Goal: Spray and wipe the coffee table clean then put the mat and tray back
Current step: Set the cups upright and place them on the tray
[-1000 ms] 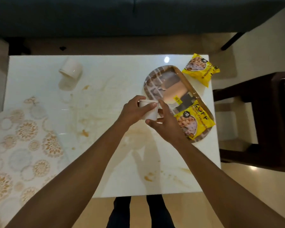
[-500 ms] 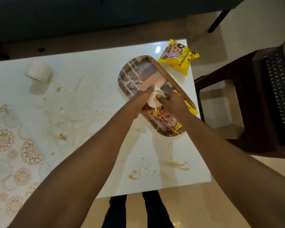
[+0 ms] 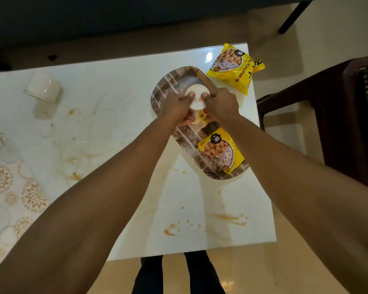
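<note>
The fingers of the left hand (image 3: 175, 105) and the right hand (image 3: 221, 103) curl round a white cup (image 3: 197, 98) from either side, both thumbs pressed to its wall, holding it over the far half of the oval tray (image 3: 168, 85). The tray lies on the right part of the white surface (image 3: 119, 85), with a yellow snack packet (image 3: 220, 150) on its near half. A second yellow packet (image 3: 235, 67) lies at the far right corner of the surface, just beside the tray. Brown spill stains (image 3: 170, 231) mark the surface in several places. Another white cup (image 3: 43, 90) lies tipped on its side at the far left. The patterned mat (image 3: 6, 187) hangs over the left edge. A dark chair (image 3: 338, 115) stands to the right.
</note>
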